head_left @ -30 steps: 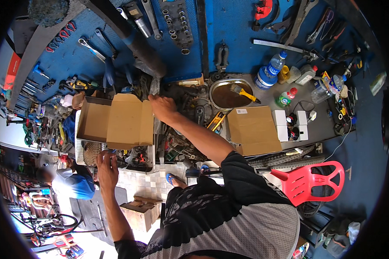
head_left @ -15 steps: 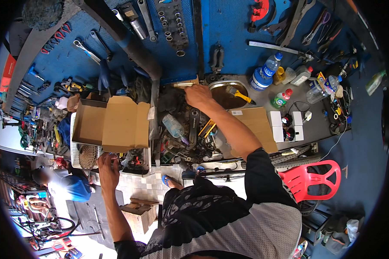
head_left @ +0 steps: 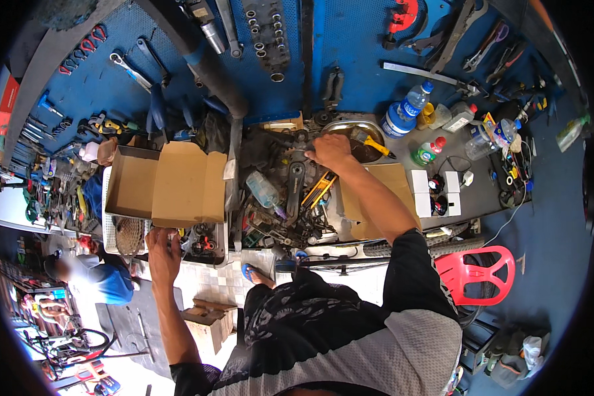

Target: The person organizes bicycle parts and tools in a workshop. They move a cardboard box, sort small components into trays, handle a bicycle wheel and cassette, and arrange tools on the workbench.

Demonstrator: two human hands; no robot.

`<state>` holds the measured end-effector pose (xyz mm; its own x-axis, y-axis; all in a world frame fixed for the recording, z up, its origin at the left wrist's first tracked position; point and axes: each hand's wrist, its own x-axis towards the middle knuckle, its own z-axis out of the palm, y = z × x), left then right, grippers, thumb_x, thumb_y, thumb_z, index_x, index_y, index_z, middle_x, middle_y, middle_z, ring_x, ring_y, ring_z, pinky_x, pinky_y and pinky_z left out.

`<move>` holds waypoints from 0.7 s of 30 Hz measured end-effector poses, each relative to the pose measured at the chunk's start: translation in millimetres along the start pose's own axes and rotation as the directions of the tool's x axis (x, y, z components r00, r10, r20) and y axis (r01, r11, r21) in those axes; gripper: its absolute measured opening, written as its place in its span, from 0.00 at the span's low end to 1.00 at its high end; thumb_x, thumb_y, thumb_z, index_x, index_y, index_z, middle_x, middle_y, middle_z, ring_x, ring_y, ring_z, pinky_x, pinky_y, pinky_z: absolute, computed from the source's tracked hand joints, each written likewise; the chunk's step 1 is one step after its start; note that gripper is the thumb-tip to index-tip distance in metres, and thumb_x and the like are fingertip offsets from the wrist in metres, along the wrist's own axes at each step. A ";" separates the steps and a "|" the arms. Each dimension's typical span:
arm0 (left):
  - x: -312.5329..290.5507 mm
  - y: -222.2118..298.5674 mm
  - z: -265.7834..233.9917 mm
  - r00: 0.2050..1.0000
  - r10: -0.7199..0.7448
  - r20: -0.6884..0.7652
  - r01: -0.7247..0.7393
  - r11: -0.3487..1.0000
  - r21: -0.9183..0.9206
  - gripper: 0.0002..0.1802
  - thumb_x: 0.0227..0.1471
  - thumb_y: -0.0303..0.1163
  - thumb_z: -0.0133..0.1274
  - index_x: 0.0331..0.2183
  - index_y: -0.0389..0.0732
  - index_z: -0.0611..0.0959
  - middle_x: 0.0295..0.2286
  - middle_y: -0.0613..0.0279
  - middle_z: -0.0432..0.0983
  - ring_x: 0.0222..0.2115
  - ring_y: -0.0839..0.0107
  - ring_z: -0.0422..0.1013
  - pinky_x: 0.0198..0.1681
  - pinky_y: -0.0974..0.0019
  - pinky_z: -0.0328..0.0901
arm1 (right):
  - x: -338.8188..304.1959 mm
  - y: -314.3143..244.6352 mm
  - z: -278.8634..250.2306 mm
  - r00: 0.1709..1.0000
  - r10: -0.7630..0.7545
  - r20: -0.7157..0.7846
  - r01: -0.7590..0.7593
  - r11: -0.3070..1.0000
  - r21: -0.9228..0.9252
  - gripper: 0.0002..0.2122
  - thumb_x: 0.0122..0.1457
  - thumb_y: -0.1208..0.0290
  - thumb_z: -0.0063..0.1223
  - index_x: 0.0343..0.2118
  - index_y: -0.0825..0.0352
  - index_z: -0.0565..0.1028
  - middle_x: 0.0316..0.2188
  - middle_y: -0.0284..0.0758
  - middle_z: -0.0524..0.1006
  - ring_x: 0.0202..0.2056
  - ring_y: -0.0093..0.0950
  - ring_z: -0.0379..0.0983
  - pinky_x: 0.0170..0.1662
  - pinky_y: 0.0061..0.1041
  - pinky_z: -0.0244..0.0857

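Note:
My right hand (head_left: 332,151) is over the cluttered bench, fingers curled against greasy metal parts (head_left: 298,150) beside a metal basin (head_left: 350,129). What its fingertips hold, if anything, is hidden. Below it lie a black crank arm (head_left: 296,187), a clear bottle (head_left: 264,190) and a yellow-and-black tool (head_left: 321,189). My left hand (head_left: 164,248) is closed at the front edge of an open cardboard box (head_left: 188,188), and I cannot make out what is in its fingers. Next to it a bicycle cassette (head_left: 129,236) rests in a white basket (head_left: 107,228).
A brush with a yellow handle (head_left: 376,144) lies across the basin. A flat cardboard piece (head_left: 383,181), small white boxes (head_left: 421,191) and bottles (head_left: 402,119) stand to the right. A red chair (head_left: 476,276) is at the bench's front right. Another person (head_left: 105,280) is far left.
My right hand has moved right and nearer, away from a pale object at the back of the bench. My left hand stays by the box. The whole view has shifted slightly.

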<state>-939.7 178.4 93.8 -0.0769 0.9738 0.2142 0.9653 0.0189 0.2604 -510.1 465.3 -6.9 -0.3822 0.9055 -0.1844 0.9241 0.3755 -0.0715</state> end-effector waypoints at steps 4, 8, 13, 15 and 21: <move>-7.0 -3.9 2.9 0.998 0.026 -0.057 -0.026 1.000 0.001 0.09 0.58 0.24 0.57 0.41 0.37 0.80 0.43 0.47 0.76 0.48 0.43 0.68 0.54 0.45 0.62 | -4.8 17.9 -3.1 1.000 0.024 0.002 -0.023 0.999 -0.025 0.21 0.66 0.45 0.52 0.41 0.57 0.86 0.38 0.38 0.85 0.47 0.38 0.81 0.50 0.40 0.73; -14.8 -8.2 -0.9 0.999 -0.013 -0.034 0.013 1.000 0.003 0.08 0.58 0.24 0.56 0.41 0.37 0.80 0.44 0.46 0.76 0.48 0.43 0.68 0.54 0.45 0.62 | -6.8 28.7 -1.1 1.000 0.026 0.006 -0.026 0.998 0.053 0.16 0.66 0.51 0.54 0.47 0.53 0.85 0.46 0.39 0.84 0.52 0.39 0.80 0.53 0.41 0.73; -35.4 -3.3 -1.4 0.991 -0.102 -0.086 0.098 0.994 -0.055 0.07 0.59 0.25 0.57 0.41 0.37 0.81 0.42 0.48 0.77 0.47 0.46 0.70 0.54 0.46 0.63 | -18.1 31.2 -25.8 0.994 0.094 0.057 -0.103 0.975 0.198 0.21 0.63 0.48 0.58 0.55 0.51 0.81 0.52 0.36 0.83 0.55 0.40 0.77 0.57 0.42 0.71; -43.8 6.3 -1.3 0.983 -0.157 -0.095 0.147 0.983 -0.111 0.07 0.59 0.26 0.58 0.41 0.37 0.81 0.42 0.48 0.77 0.47 0.46 0.70 0.53 0.48 0.64 | -27.3 39.7 -41.7 0.994 0.104 0.038 -0.110 0.956 0.274 0.22 0.63 0.47 0.58 0.55 0.54 0.80 0.51 0.40 0.83 0.53 0.43 0.78 0.56 0.42 0.71; -62.0 52.0 3.0 0.951 -0.302 -0.070 0.269 0.916 -0.298 0.11 0.60 0.27 0.60 0.45 0.37 0.80 0.45 0.50 0.79 0.47 0.51 0.74 0.45 0.52 0.71 | -86.4 60.9 -88.3 0.998 -0.047 -0.053 0.067 0.850 0.523 0.21 0.62 0.54 0.63 0.52 0.62 0.80 0.33 0.38 0.82 0.35 0.30 0.78 0.39 0.30 0.70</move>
<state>-884.0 119.7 91.2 -0.3822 0.9042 0.1905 0.7889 0.2119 0.5768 -421.2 427.4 91.3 -0.4245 0.8962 -0.1290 0.7620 0.2767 -0.5855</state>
